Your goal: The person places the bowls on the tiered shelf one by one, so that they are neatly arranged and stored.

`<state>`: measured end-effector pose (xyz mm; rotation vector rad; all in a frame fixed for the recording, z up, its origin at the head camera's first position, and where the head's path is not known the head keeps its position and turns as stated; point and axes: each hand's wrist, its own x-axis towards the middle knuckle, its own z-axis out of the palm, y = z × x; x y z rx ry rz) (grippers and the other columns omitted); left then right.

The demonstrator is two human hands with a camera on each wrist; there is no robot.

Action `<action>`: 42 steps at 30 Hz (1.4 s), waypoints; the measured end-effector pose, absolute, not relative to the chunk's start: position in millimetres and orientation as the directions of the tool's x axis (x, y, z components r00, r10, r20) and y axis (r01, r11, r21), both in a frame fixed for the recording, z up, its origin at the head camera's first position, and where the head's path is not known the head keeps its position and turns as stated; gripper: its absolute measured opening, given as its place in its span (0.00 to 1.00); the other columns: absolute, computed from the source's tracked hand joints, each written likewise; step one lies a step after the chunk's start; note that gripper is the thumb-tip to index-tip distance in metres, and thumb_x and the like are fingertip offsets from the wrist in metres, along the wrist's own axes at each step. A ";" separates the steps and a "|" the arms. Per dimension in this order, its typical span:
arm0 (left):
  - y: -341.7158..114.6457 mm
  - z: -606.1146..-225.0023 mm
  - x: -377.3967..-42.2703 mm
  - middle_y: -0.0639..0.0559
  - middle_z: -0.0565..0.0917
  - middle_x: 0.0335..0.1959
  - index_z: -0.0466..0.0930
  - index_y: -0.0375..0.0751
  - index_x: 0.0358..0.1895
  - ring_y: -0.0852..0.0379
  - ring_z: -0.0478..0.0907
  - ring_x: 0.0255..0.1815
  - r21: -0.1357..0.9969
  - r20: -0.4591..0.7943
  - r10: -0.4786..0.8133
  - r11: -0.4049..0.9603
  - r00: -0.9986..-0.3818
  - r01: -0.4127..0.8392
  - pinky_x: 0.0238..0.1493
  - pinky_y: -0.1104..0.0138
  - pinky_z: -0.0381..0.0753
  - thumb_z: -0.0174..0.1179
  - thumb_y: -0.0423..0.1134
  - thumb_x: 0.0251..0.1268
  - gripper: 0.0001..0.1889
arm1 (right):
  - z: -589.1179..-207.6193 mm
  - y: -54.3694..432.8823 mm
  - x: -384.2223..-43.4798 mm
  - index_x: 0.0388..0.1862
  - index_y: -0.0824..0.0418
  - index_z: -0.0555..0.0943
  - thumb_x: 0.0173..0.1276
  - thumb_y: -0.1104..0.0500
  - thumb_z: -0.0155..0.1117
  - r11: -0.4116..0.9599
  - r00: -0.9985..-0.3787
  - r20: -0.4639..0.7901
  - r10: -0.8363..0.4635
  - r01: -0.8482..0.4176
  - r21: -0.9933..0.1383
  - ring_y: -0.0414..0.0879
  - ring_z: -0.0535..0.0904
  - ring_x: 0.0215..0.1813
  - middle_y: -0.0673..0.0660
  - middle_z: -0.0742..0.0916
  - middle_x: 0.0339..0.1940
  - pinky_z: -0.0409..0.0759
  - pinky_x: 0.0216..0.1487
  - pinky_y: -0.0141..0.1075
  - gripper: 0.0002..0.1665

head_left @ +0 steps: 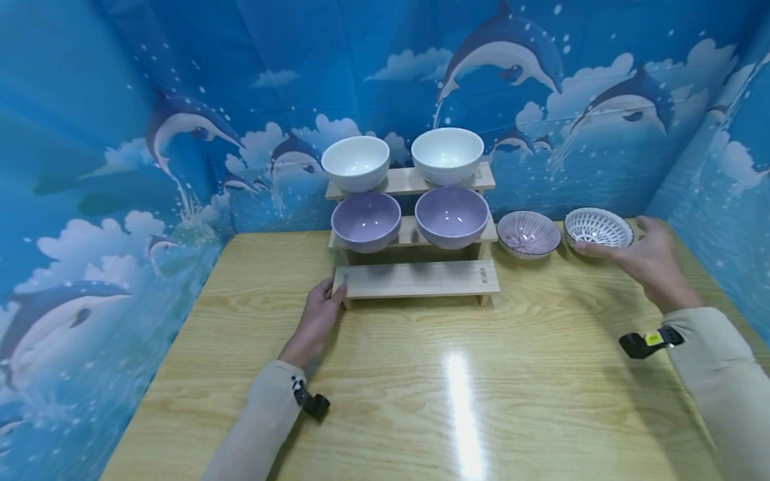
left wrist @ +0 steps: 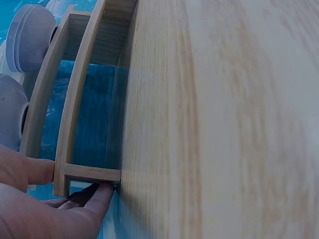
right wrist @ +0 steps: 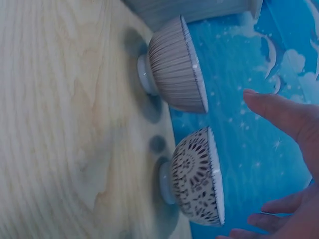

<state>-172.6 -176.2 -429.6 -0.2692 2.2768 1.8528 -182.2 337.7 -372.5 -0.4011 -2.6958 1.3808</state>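
A three-step wooden rack (head_left: 415, 279) stands on the table. My left hand (head_left: 319, 310) holds the left end of its lowest step, with the thumb on the board and the fingers against the side support (left wrist: 92, 173). To the right of the rack sits a bowl with a black-and-white pattern (head_left: 598, 228). My right hand (head_left: 646, 264) is spread over this patterned bowl, thumb toward its left side and fingers toward its right. In the right wrist view, a gap shows between the thumb and the patterned bowl (right wrist: 194, 177). A striped pinkish bowl (head_left: 528, 235) sits between rack and patterned bowl.
Two white bowls (head_left: 356, 164) stand on the top step and two purple bowls (head_left: 365, 222) on the middle one. A blue dolphin-print backdrop (head_left: 337, 67) rises behind the table (head_left: 385, 374) and along both sides.
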 end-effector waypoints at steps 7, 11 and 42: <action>-177.6 -429.2 -170.8 0.38 0.58 0.79 0.51 0.33 0.79 0.44 0.55 0.79 0.944 -0.264 -0.018 0.200 -0.964 -0.262 0.77 0.53 0.59 0.45 0.44 0.84 0.31 | -383.2 341.8 -191.7 0.80 0.76 0.39 0.60 0.41 0.78 0.530 -0.954 -0.075 0.291 0.227 -0.817 0.74 0.53 0.76 0.79 0.54 0.78 0.60 0.72 0.67 0.73; -176.3 -429.1 -170.3 0.38 0.59 0.79 0.52 0.31 0.79 0.45 0.57 0.79 0.950 -0.247 -0.018 0.194 -0.969 -0.246 0.77 0.55 0.62 0.45 0.43 0.84 0.30 | -386.8 343.8 -196.2 0.80 0.74 0.35 0.58 0.38 0.77 0.526 -0.946 -0.109 0.306 0.264 -0.809 0.73 0.53 0.77 0.78 0.51 0.79 0.61 0.72 0.66 0.77; -175.6 -430.9 -170.8 0.37 0.61 0.78 0.53 0.32 0.79 0.44 0.58 0.78 0.944 -0.238 -0.026 0.228 -0.971 -0.238 0.77 0.54 0.61 0.45 0.44 0.84 0.30 | -411.7 345.0 -223.4 0.78 0.76 0.52 0.57 0.41 0.79 0.530 -0.918 -0.063 0.393 0.282 -0.800 0.67 0.64 0.72 0.76 0.66 0.74 0.66 0.74 0.57 0.67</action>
